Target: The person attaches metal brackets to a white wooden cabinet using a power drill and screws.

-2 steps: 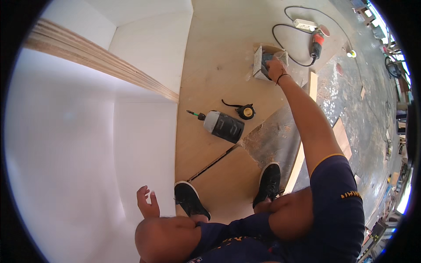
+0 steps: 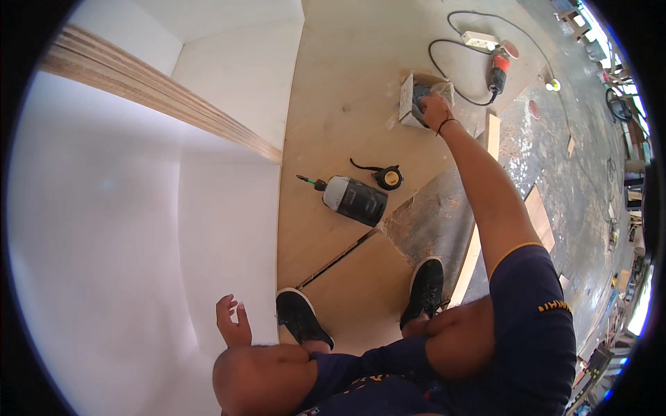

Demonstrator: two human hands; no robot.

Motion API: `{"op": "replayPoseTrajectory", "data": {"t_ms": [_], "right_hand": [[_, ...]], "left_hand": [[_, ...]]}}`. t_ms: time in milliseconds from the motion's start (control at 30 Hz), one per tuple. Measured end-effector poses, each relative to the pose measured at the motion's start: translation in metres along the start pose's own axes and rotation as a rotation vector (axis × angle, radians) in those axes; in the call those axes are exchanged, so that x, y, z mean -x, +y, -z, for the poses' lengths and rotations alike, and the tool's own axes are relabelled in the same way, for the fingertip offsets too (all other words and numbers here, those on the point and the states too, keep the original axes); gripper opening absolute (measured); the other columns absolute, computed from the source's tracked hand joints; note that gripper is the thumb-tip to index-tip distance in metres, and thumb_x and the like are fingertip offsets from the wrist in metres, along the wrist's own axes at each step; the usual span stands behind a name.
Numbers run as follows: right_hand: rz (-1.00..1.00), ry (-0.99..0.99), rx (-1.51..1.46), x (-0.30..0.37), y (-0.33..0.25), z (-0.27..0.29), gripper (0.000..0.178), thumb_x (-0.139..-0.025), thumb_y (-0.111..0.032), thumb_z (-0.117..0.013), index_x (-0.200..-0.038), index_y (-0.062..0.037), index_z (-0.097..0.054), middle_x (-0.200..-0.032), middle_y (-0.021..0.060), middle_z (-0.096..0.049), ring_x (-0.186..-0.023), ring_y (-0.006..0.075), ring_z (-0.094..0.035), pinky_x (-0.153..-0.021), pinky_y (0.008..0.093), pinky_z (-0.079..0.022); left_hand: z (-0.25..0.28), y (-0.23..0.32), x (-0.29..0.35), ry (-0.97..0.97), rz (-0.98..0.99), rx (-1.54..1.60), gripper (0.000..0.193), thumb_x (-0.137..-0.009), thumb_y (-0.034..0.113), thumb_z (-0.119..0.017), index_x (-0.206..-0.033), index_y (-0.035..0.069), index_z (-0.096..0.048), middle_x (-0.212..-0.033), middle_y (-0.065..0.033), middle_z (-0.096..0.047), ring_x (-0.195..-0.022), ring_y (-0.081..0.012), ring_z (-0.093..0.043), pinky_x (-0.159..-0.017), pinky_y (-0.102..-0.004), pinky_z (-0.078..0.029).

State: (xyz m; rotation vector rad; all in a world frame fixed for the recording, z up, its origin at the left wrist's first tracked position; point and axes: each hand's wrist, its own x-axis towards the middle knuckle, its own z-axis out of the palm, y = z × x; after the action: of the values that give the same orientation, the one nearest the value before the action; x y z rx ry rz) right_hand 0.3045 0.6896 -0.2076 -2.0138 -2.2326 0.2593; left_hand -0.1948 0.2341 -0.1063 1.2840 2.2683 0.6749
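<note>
My right hand (image 2: 436,109) reaches down into a small open cardboard box (image 2: 411,125) on the plywood. Its fingers are curled over dark grey contents (image 2: 420,91), too small to make out, and the fingertips are partly hidden. My left hand (image 2: 234,321) hangs beside my knee, in front of the white cabinet panel (image 2: 225,229); its fingers are apart and nothing is in them. Between my feet and the box lie a grey and black power driver (image 2: 355,200) with a green-banded bit and a black tape measure (image 2: 388,178) with its strap stretched out.
A red and black angle grinder (image 2: 499,72) lies beyond the box, its cord running by a white power strip (image 2: 479,40). A long wooden batten (image 2: 492,142) passes under my right arm. The cabinet's layered plywood edge (image 2: 159,100) stands at left. My shoes (image 2: 300,313) rest on the boards.
</note>
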Motion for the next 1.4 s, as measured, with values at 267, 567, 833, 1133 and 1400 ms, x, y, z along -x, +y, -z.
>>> {"op": "replayPoseTrajectory", "data": {"t_ms": [267, 567, 833, 1133, 1400], "right_hand": [[-0.079, 0.025, -0.086, 0.001, 0.022, -0.013, 0.021, -0.077, -0.014, -0.062, -0.096, -0.0082, -0.07, -0.095, 0.0171, -0.068, -0.093, 0.0355, -0.063, -0.083, 0.0426, -0.05], [-0.313, 0.216, -0.339, -0.005, 0.064, -0.039, 0.02, -0.079, -0.013, -0.063, -0.097, -0.0067, -0.07, -0.09, 0.0137, -0.069, -0.086, 0.0272, -0.067, -0.078, 0.037, -0.053], [-0.663, 0.156, -1.231, -0.007, 0.027, 0.012, 0.02, -0.089, -0.01, -0.059, -0.108, -0.0051, -0.058, -0.091, 0.0073, -0.065, -0.074, 0.0169, -0.066, -0.056, 0.0269, -0.053], [-0.411, 0.072, -1.921, 0.007, -0.002, 0.037, 0.012, -0.092, -0.003, -0.052, -0.103, 0.0, -0.056, -0.096, 0.0119, -0.063, -0.088, 0.0206, -0.064, -0.067, 0.0277, -0.057], [-0.094, -0.508, -1.851, 0.093, -0.226, 0.128, 0.025, -0.091, -0.001, -0.053, -0.116, 0.0022, -0.057, -0.111, 0.0119, -0.063, -0.098, 0.0195, -0.064, -0.085, 0.0282, -0.054]], "left_hand": [[-0.009, -0.013, -0.062, -0.242, -0.174, 0.042, 0.014, -0.089, 0.006, -0.057, -0.101, 0.001, -0.061, -0.096, -0.0099, -0.063, -0.083, -0.0171, -0.06, -0.07, -0.0292, -0.051], [-0.094, -0.027, -0.093, -0.501, 0.052, 0.474, 0.02, -0.093, 0.016, -0.058, -0.105, 0.0, -0.058, -0.091, -0.0036, -0.063, -0.083, -0.0107, -0.06, -0.078, -0.0256, -0.048], [-0.104, -0.037, -0.099, -0.506, 0.165, 0.609, 0.02, -0.094, 0.016, -0.058, -0.104, -0.001, -0.057, -0.096, -0.0063, -0.063, -0.084, -0.0119, -0.06, -0.078, -0.0269, -0.049], [-0.094, -0.025, -0.102, -0.496, 0.356, 0.683, 0.026, -0.095, 0.025, -0.057, -0.107, 0.003, -0.057, -0.1, -0.0073, -0.063, -0.086, -0.0155, -0.062, -0.075, -0.0274, -0.049], [-0.063, 0.057, -0.157, -0.729, 0.466, 1.299, 0.036, -0.098, 0.035, -0.048, -0.114, 0.003, -0.054, -0.113, -0.0128, -0.06, -0.1, -0.0246, -0.06, -0.088, -0.0378, -0.049]]}}
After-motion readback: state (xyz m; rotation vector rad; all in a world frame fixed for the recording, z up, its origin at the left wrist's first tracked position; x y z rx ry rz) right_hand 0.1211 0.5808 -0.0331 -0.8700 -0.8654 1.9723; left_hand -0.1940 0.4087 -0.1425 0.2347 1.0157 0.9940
